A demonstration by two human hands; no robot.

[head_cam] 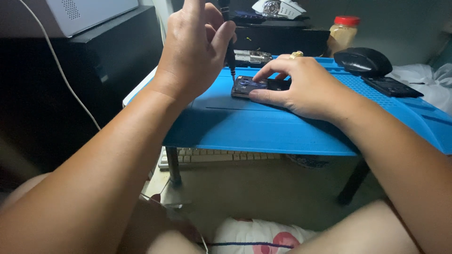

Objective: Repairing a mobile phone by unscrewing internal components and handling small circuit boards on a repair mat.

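1. Nearest the viewer: a patterned cushion (256, 237) low down, and a pale keyboard (212, 156) under the small table.
2. Blue work mat (263, 127) covers the tabletop.
3. Mid-mat: small opened device (252, 86), lying flat. Right hand (301, 87) pins it, fingers spread, thumb on its near edge.
4. Left hand (195, 47) pinches a slim screwdriver (230, 51) upright, fingertips closed on the shaft, tip at the device's far-left corner.
5. Risk, as I judge it: tip slips, scoring the board, if the hold loosens.
6. Far right: black mouse (362, 61), red-lidded jar (343, 32).
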